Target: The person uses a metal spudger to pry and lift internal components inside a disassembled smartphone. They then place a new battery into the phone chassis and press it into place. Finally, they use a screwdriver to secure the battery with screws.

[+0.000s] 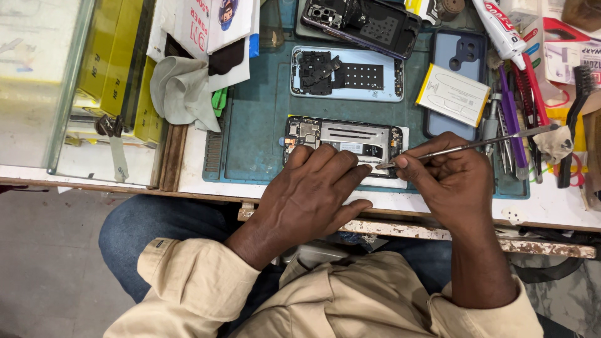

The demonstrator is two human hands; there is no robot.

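An opened phone (341, 139) with its back removed lies on a teal work mat (256, 125), circuit board and metal frame exposed. My left hand (310, 191) rests flat over the phone's near edge, fingers pressing it down. My right hand (447, 178) grips thin metal tweezers (476, 145), whose tip touches the phone's lower edge beside my left fingertips. The tweezers' far end points right, over the tool pile.
A light blue phone back panel (346, 74) and another opened phone (363, 25) lie farther back. A white battery (452, 94) rests on a blue case (460, 56). Screwdrivers, a brush (579, 106) and a glue tube (501, 25) crowd the right. A grey cloth (181, 91) and yellow boxes (109, 59) sit left.
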